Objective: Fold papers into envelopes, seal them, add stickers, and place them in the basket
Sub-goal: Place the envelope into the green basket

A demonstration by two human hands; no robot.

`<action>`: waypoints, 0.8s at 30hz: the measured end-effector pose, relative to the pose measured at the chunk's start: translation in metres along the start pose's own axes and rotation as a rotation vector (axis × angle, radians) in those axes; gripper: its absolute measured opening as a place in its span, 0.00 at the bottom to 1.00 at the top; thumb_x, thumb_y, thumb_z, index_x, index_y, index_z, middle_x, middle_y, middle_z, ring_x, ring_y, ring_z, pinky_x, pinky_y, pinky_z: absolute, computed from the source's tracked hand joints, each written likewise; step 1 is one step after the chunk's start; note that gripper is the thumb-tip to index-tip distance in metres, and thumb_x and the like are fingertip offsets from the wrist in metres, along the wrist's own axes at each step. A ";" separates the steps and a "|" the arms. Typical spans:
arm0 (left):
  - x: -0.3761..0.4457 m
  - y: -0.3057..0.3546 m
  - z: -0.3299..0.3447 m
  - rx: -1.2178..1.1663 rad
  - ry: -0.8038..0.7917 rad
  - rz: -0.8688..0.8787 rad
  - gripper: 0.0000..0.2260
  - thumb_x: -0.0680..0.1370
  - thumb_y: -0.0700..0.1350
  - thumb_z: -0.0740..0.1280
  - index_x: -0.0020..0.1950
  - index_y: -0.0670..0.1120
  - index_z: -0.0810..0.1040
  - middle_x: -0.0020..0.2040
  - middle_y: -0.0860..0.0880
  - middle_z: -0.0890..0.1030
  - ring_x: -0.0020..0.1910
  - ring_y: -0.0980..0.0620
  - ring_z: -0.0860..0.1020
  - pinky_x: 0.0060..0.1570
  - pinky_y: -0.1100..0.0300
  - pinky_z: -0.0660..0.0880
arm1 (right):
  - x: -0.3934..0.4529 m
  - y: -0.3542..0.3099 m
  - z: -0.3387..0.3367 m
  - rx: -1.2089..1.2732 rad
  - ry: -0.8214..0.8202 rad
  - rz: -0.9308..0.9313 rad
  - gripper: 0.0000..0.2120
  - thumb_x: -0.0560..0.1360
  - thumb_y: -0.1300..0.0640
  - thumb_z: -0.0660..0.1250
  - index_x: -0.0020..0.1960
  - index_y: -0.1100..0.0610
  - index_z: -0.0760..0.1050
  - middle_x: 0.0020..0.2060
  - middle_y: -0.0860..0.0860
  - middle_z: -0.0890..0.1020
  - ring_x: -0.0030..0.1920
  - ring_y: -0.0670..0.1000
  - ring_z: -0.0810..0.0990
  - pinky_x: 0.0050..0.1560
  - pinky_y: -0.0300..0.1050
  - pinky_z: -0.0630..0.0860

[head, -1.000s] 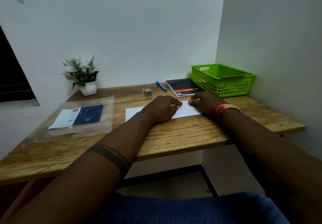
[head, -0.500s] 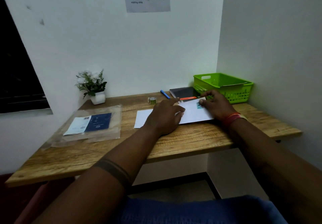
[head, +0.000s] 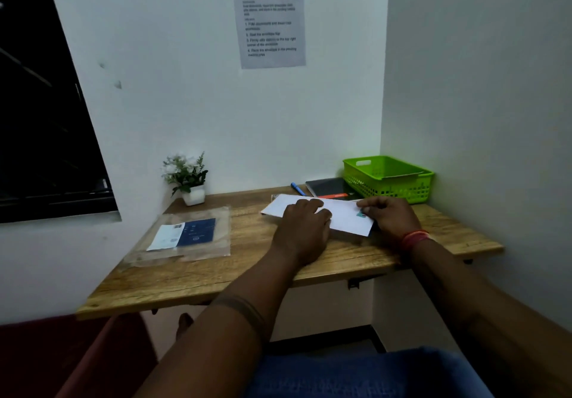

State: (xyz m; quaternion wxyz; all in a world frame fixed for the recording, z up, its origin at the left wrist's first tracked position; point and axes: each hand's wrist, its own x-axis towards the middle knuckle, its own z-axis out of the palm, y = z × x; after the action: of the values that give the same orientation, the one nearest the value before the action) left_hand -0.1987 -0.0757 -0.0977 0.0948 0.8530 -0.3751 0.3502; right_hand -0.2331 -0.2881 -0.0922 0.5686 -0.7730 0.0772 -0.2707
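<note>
A white envelope [head: 343, 213] with a small teal sticker [head: 360, 214] near its right end is raised and tilted above the wooden desk [head: 247, 267]. My left hand [head: 305, 227] grips the envelope's middle from the near side. My right hand [head: 388, 216] grips its right end, fingers beside the sticker. The green plastic basket [head: 387, 178] stands at the desk's back right corner, just beyond the envelope; I cannot tell what lies inside it.
A dark notebook [head: 329, 187] and a blue pen [head: 297, 189] lie behind the envelope. A clear plastic packet [head: 185, 235] with a blue card rests on the desk's left. A small potted plant [head: 187, 178] stands by the back wall. An instruction sheet [head: 269, 15] hangs above.
Both hands have lifted the envelope off the desk and carried it back and right, toward the basket. The sticker now shows. The camera has tilted upward.
</note>
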 end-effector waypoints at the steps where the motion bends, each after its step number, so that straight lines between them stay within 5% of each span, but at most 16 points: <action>1: 0.005 0.006 0.000 0.001 0.004 0.006 0.12 0.80 0.50 0.62 0.58 0.49 0.81 0.64 0.47 0.79 0.59 0.43 0.76 0.55 0.47 0.73 | 0.002 0.002 -0.001 0.033 0.033 0.009 0.09 0.75 0.67 0.68 0.46 0.57 0.84 0.47 0.58 0.85 0.42 0.51 0.80 0.44 0.46 0.78; 5: 0.033 0.026 -0.003 -0.047 0.049 0.017 0.13 0.78 0.49 0.60 0.55 0.48 0.81 0.59 0.46 0.80 0.55 0.41 0.77 0.51 0.47 0.74 | 0.019 0.004 -0.016 0.173 0.164 0.062 0.13 0.75 0.66 0.68 0.40 0.50 0.84 0.47 0.58 0.86 0.48 0.56 0.84 0.55 0.57 0.80; 10: 0.071 0.053 -0.004 -0.157 0.093 -0.007 0.12 0.80 0.48 0.62 0.58 0.47 0.81 0.57 0.45 0.80 0.53 0.41 0.77 0.51 0.47 0.74 | 0.048 -0.018 -0.054 0.358 0.401 0.087 0.13 0.71 0.70 0.66 0.50 0.59 0.84 0.47 0.60 0.84 0.46 0.58 0.83 0.55 0.56 0.81; 13: 0.084 0.063 0.007 -0.193 0.060 0.005 0.14 0.79 0.47 0.63 0.62 0.47 0.80 0.58 0.44 0.80 0.53 0.39 0.78 0.52 0.47 0.75 | 0.061 -0.016 -0.078 0.048 0.365 -0.108 0.02 0.68 0.66 0.74 0.39 0.63 0.82 0.36 0.62 0.83 0.42 0.66 0.84 0.43 0.59 0.82; 16: 0.085 0.063 0.022 -0.203 0.030 -0.002 0.14 0.79 0.48 0.62 0.62 0.48 0.80 0.57 0.45 0.80 0.54 0.40 0.78 0.51 0.47 0.76 | 0.078 -0.010 -0.085 -0.257 0.253 -0.040 0.10 0.69 0.61 0.77 0.42 0.69 0.82 0.39 0.67 0.83 0.41 0.67 0.83 0.43 0.54 0.80; 19: 0.079 0.058 0.034 -0.180 -0.020 -0.009 0.13 0.79 0.49 0.62 0.60 0.49 0.79 0.56 0.46 0.80 0.54 0.41 0.77 0.50 0.46 0.76 | 0.088 -0.017 -0.088 -0.099 0.274 0.114 0.13 0.75 0.61 0.70 0.58 0.66 0.80 0.56 0.65 0.82 0.57 0.63 0.81 0.57 0.52 0.79; 24: 0.070 0.047 0.042 -0.186 -0.058 -0.023 0.14 0.81 0.51 0.60 0.61 0.48 0.78 0.58 0.46 0.79 0.56 0.44 0.76 0.53 0.46 0.75 | 0.101 0.011 -0.078 -0.024 0.403 0.179 0.09 0.62 0.55 0.76 0.40 0.50 0.79 0.42 0.57 0.86 0.42 0.56 0.87 0.50 0.56 0.83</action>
State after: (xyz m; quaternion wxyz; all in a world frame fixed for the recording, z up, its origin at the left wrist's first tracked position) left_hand -0.1767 -0.1670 -0.0870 0.1667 0.8546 -0.3989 0.2877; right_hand -0.1859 -0.3998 -0.0527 0.5542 -0.6999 0.2609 -0.3674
